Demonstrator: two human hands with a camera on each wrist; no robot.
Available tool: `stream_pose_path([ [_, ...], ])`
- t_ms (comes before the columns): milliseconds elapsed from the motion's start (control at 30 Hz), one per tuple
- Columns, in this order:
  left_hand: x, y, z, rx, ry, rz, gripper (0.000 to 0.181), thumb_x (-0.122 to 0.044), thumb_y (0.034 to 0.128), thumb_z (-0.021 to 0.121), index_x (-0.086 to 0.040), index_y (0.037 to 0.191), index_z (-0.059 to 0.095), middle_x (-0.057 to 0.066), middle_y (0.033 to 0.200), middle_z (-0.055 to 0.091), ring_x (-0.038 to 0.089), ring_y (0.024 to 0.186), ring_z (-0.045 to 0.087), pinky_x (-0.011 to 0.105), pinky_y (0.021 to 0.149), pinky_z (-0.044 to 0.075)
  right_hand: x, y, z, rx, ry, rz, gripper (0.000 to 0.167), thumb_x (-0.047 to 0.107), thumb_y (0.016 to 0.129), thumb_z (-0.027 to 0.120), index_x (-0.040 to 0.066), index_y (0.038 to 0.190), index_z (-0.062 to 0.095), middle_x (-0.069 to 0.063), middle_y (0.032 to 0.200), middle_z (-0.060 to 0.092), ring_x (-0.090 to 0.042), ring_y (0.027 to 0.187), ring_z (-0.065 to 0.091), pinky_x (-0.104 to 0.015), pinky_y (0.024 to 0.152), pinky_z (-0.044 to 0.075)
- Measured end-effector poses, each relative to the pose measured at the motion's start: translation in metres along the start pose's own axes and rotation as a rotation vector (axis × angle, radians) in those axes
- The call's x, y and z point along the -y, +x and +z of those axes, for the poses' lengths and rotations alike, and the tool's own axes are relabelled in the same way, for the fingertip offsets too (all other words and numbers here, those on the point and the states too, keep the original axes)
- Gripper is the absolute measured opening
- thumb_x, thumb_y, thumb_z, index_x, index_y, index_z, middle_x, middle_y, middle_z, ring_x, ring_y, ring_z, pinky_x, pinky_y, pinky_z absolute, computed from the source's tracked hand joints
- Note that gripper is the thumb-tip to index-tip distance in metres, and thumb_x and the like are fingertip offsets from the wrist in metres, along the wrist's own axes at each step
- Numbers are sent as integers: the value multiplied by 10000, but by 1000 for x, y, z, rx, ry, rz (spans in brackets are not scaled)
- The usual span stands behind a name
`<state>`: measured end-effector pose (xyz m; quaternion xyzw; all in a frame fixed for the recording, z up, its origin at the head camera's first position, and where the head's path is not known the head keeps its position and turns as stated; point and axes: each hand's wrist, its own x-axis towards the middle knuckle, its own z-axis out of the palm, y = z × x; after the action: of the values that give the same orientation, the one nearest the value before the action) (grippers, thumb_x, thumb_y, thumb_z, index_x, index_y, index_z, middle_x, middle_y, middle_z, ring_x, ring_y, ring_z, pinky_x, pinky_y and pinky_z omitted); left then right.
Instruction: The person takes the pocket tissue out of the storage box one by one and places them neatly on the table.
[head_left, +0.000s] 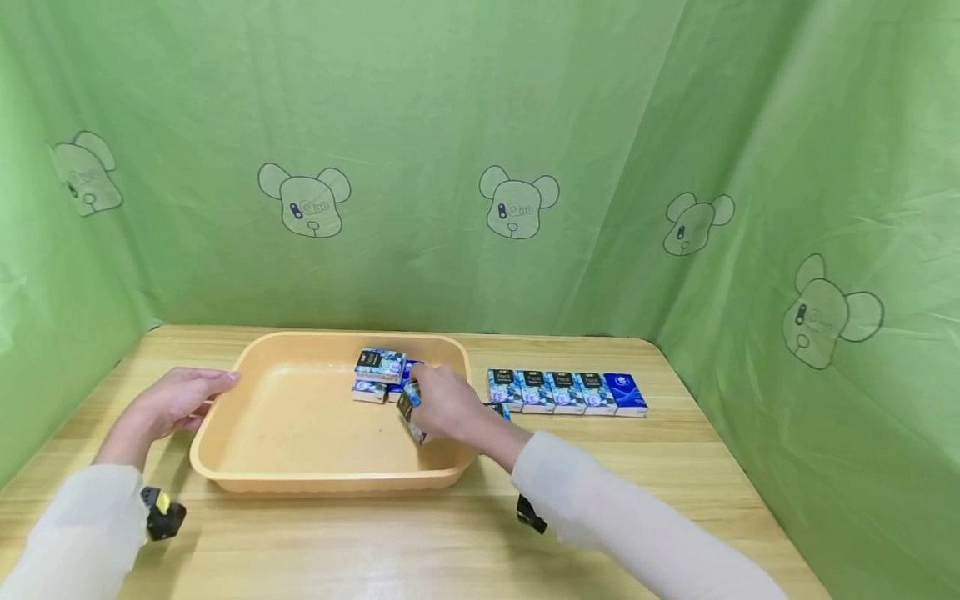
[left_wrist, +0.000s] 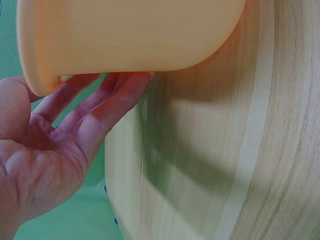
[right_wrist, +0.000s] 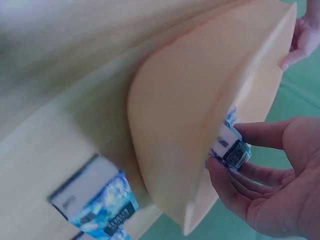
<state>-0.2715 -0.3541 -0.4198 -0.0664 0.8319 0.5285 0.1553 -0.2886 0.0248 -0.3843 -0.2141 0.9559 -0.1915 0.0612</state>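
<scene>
A floral tissue pack [right_wrist: 232, 145] is pinched between the thumb and fingers of my right hand [head_left: 447, 404], tilted inside the right part of an orange plastic tray [head_left: 322, 477]. My left hand [head_left: 174, 398] holds the tray's left rim, thumb at the top and fingers against the outer wall in the left wrist view. Beside the right hand, inside the tray, another floral pack [head_left: 380, 362] lies on top of a floral pack [head_left: 369, 391] and a dark blue pack [head_left: 395, 393], both partly hidden.
Right of the tray, several floral packs [head_left: 549, 392] and a dark blue pack [head_left: 626, 394] stand in a row on the wooden table [head_left: 360, 542]. Another floral pack [head_left: 498, 410] shows partly behind my right wrist. Green curtains [head_left: 420, 275] enclose the table.
</scene>
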Motion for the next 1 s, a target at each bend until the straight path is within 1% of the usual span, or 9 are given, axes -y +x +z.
stream_pose_path([
  [133, 1, 0, 0, -2, -9, -2, 734, -370, 1079, 462, 150, 1531, 210, -6, 974, 725, 120, 843, 714, 375, 780, 644, -1, 1, -10, -45, 10, -14, 743, -59, 754, 675, 82, 1465, 513, -148, 1118, 698, -150, 535, 580, -213, 426, 491],
  [233, 1, 0, 0, -2, -13, -3, 739, -374, 1076, 469, 151, 1530, 213, -8, 971, 729, 119, 842, 714, 374, 781, 644, -4, 1, -18, -75, -9, -3, 717, -24, 762, 694, 79, 1453, 530, -146, 1191, 692, -174, 654, 620, -241, 522, 546],
  [300, 0, 0, 0, -2, -13, -3, 740, -375, 1076, 471, 149, 1530, 215, -14, 964, 730, 114, 839, 713, 369, 778, 644, -6, 0, -22, -94, -26, 8, 635, 7, 779, 706, 45, 1398, 569, -144, 1175, 700, -195, 766, 643, -271, 625, 582],
  [367, 0, -1, 1, -2, -13, -5, 736, -371, 1076, 468, 148, 1532, 214, -23, 951, 727, 109, 835, 711, 364, 775, 644, -8, 0, -27, -109, -41, 13, 591, 29, 796, 712, 43, 1372, 580, -136, 1128, 707, -205, 798, 642, -287, 675, 583],
  [500, 0, 0, 1, -1, -13, -7, 722, -360, 1082, 451, 149, 1532, 208, -28, 940, 724, 105, 826, 708, 359, 766, 645, -13, 0, -37, -106, -14, 38, 576, 51, 855, 702, 54, 1407, 541, -105, 951, 696, -171, 601, 613, -262, 532, 544],
  [600, 1, 1, 0, -3, -13, -5, 718, -360, 1085, 447, 150, 1532, 210, -21, 947, 728, 106, 822, 709, 358, 759, 645, -16, -2, -42, -99, 15, 64, 589, 50, 884, 688, 60, 1444, 505, -102, 948, 682, -137, 509, 569, -225, 438, 491],
  [700, 0, 1, 1, -3, -14, -7, 724, -366, 1083, 456, 147, 1533, 214, -17, 956, 730, 108, 824, 711, 361, 761, 645, -20, -3, -46, -106, 8, 77, 585, 60, 898, 679, 66, 1454, 497, -112, 923, 683, -119, 477, 509, -210, 415, 445],
  [867, 0, 0, 1, -5, -14, -6, 738, -376, 1076, 472, 144, 1533, 217, -16, 969, 728, 110, 831, 711, 364, 771, 645, -29, -5, -52, -123, 9, 87, 592, 74, 897, 678, 66, 1460, 494, -72, 723, 630, -108, 434, 404, -208, 397, 375],
  [1000, 0, -1, 2, -4, -12, -7, 737, -372, 1077, 468, 145, 1533, 210, -15, 966, 729, 115, 836, 713, 368, 775, 644, -37, -7, -56, -125, 25, 106, 605, 81, 889, 686, 60, 1461, 490, -45, 700, 612, -111, 435, 440, -214, 416, 417],
])
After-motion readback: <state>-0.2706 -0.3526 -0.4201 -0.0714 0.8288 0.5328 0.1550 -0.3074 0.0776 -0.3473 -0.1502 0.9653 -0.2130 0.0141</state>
